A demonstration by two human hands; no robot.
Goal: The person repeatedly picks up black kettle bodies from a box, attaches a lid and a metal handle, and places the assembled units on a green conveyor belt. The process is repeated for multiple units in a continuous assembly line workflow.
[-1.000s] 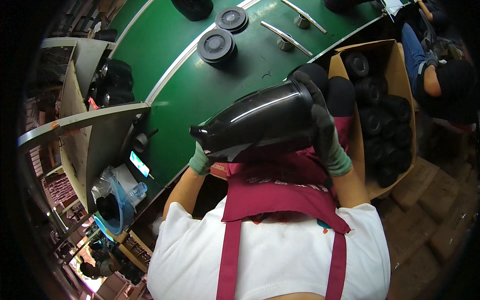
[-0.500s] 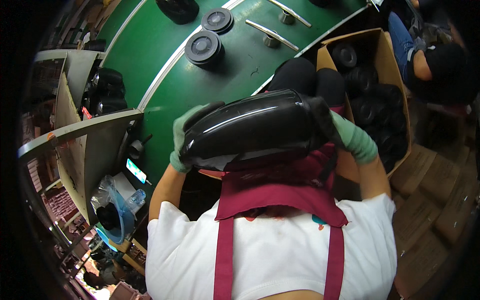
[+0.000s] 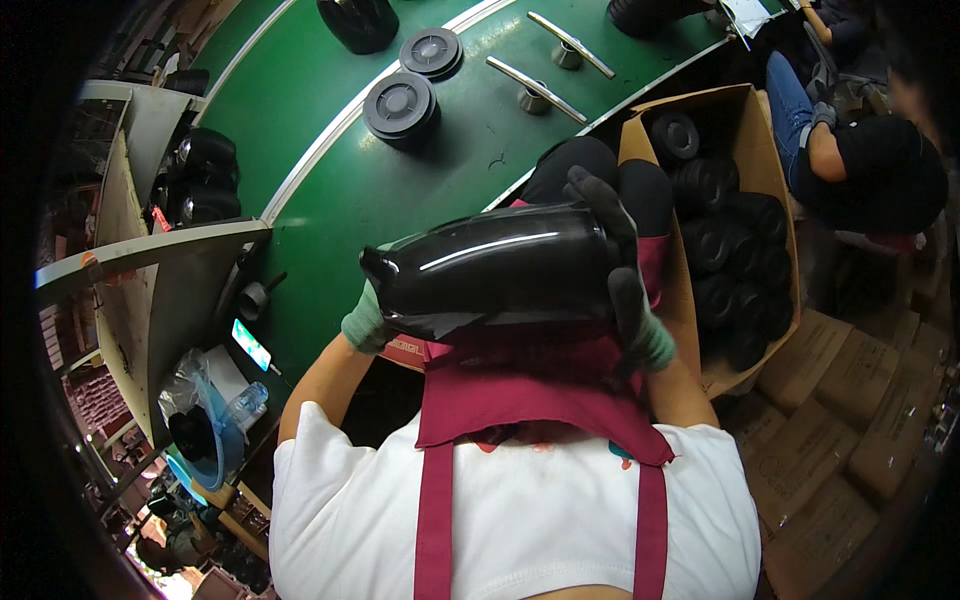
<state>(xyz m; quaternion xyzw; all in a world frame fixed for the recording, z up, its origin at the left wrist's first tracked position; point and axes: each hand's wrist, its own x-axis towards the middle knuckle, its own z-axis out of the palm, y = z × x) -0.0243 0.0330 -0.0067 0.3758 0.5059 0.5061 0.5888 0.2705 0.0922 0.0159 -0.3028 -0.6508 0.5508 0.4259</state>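
A glossy black tapered shell [image 3: 500,270] lies sideways across my lap, its wide end to the right. My left hand [image 3: 370,318], in a pale green glove with a dark palm, grips the narrow end from below and behind; part of its fingers is hidden by the shell. At the wide end, my right hand [image 3: 628,265], gloved alike, presses its palm on the rim with fingers and thumb spread around it. What kind of vessel the shell belongs to, I cannot tell.
On the green table stand stacked dark grey round discs [image 3: 401,104], metal T-shaped stands [image 3: 535,92] and another black shell [image 3: 358,24]. An open carton [image 3: 690,105] of black round parts is on my right. A person [image 3: 865,170] sits beyond it. A phone [image 3: 251,345] and blue basin [image 3: 232,440] lie left.
My right hand has shifted from behind the wide end onto its rim, fingers now visible. The shell has turned slightly, showing a pointed lip at the narrow end. The view has moved a little.
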